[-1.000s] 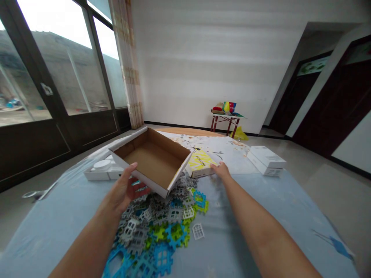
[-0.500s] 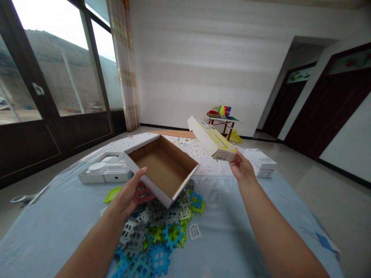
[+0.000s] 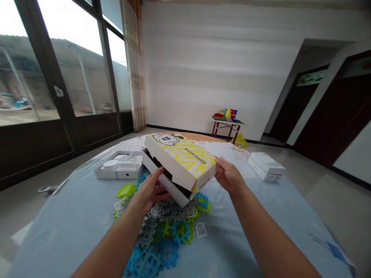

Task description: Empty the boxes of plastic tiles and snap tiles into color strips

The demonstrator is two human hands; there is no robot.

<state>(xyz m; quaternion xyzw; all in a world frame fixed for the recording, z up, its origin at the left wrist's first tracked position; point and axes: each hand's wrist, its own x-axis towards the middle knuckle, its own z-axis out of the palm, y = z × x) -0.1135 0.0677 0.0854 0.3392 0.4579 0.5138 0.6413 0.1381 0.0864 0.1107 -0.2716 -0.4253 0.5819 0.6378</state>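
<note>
The left hand grips the white box; the right hand grips its yellow lid, only partly on. Both are above loose toy pieces that reach toward the worktop's near edge.

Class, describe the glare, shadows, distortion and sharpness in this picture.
Head view: bright glare washes out the window; the dark door leans outward, as with a wide-angle lens. Also head view: a soft shadow lies on the blue cloth; lettering on the yellow-and-white lid is slightly soft but legible.
</note>
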